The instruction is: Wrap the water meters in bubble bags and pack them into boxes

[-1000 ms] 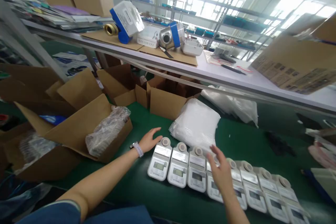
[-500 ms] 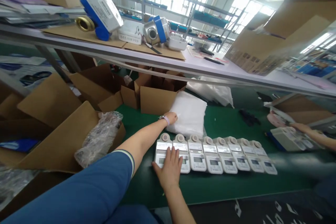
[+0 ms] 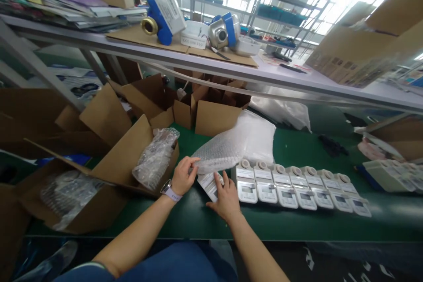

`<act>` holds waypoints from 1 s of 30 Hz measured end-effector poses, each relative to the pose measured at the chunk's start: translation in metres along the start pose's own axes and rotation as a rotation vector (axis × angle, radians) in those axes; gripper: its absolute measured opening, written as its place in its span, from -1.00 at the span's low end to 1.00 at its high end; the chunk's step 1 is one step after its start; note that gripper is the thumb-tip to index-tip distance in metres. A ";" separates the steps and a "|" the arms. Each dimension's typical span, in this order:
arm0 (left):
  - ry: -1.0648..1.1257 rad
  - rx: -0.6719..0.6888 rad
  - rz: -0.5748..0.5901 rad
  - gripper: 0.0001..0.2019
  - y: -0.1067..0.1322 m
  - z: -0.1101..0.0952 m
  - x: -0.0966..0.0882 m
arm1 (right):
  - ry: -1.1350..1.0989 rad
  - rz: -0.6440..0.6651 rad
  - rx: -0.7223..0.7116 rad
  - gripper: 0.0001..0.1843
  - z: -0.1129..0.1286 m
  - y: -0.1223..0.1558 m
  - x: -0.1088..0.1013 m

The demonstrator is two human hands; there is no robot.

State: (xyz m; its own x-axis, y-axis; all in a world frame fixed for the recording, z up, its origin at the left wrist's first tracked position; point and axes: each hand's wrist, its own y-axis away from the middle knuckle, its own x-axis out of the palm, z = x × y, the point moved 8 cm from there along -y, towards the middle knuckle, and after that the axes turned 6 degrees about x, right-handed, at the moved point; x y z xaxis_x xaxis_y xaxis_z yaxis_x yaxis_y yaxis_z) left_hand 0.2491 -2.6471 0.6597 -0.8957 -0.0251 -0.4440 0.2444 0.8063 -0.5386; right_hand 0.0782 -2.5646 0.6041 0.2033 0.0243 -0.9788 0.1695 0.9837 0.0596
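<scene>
My left hand [image 3: 185, 177], a watch on its wrist, is closed on the near edge of a clear bubble wrap bag [image 3: 221, 145]. The bag stretches from the stack of white bubble wrap bags [image 3: 259, 134] towards me. My right hand [image 3: 227, 197] grips a white meter [image 3: 207, 183] with its thumb and fingers. That meter lies tilted on the green bench, left of the others, its top at the bag's edge and partly hidden by the bag and my fingers. Several white meters [image 3: 267, 191] with small displays stand side by side in a row to the right.
Open cardboard boxes [image 3: 216, 119] line the back and left; one holds a bubble-wrapped item [image 3: 155, 158]. A shelf [image 3: 158, 55] crosses above the bench with blue-banded metering devices [image 3: 165, 13]. More pale devices [image 3: 390, 174] sit at far right, near a dark glove-like item [image 3: 332, 145].
My left hand has drawn a bubble wrap bag from the stack towards me. My right hand has separated one meter from the row's left end. A co-worker's hand at the right has left view.
</scene>
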 end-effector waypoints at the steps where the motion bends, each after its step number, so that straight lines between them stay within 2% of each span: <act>1: -0.016 -0.008 0.053 -0.75 0.015 0.001 -0.001 | 0.040 -0.008 0.030 0.07 0.003 0.001 0.002; 3: -0.012 -0.091 0.068 -0.73 0.036 0.013 -0.004 | 0.099 -0.015 0.034 0.04 0.011 0.004 0.005; 5: 0.038 -0.258 0.024 -0.73 0.050 0.035 -0.006 | 0.118 -0.016 -0.035 0.05 0.021 0.013 0.006; 7: 0.099 -0.412 -0.017 -0.69 0.058 0.057 -0.004 | 0.115 -0.014 -0.124 0.04 0.026 0.027 0.009; 9: 0.111 -0.485 -0.039 -0.63 0.060 0.072 -0.001 | 0.079 -0.004 -0.193 0.03 0.025 0.043 0.012; 12: 0.037 -0.494 -0.010 -0.61 0.059 0.084 0.005 | -0.141 0.046 -0.152 0.02 0.006 0.060 0.015; 14: -0.002 -0.486 0.073 -0.65 0.061 0.091 0.020 | -0.452 0.138 -0.002 -0.03 -0.016 0.067 0.018; 16: -0.004 -0.457 0.218 -0.74 0.067 0.093 0.047 | -0.867 0.295 0.213 -0.07 -0.036 0.078 0.027; 19: 0.057 -0.409 0.476 -0.86 0.081 0.088 0.096 | -1.380 0.535 0.502 -0.03 -0.048 0.105 0.037; 20: 0.083 -0.399 0.545 -0.87 0.084 0.085 0.109 | -1.475 0.562 0.566 0.00 -0.050 0.113 0.035; 22: 0.137 -0.388 0.637 -0.83 0.089 0.077 0.124 | -1.564 0.536 0.634 0.03 -0.056 0.125 0.027; 24: 0.190 -0.383 0.688 -0.77 0.091 0.069 0.125 | -1.574 0.455 0.652 0.05 -0.063 0.131 0.020; 27: 0.256 -0.385 0.729 -0.76 0.095 0.059 0.113 | -1.509 0.355 0.627 0.07 -0.068 0.131 0.017; 30: 0.245 -0.419 0.673 -0.71 0.093 0.056 0.096 | -1.361 0.238 0.548 0.01 -0.068 0.126 0.016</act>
State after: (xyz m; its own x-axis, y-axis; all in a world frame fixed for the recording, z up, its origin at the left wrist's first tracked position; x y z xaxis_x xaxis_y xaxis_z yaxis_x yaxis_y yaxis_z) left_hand 0.2062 -2.6072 0.5267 -0.6750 0.6317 -0.3812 0.6417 0.7576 0.1191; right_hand 0.0375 -2.4286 0.5825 0.9491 -0.3142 -0.0239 0.2740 0.7854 0.5551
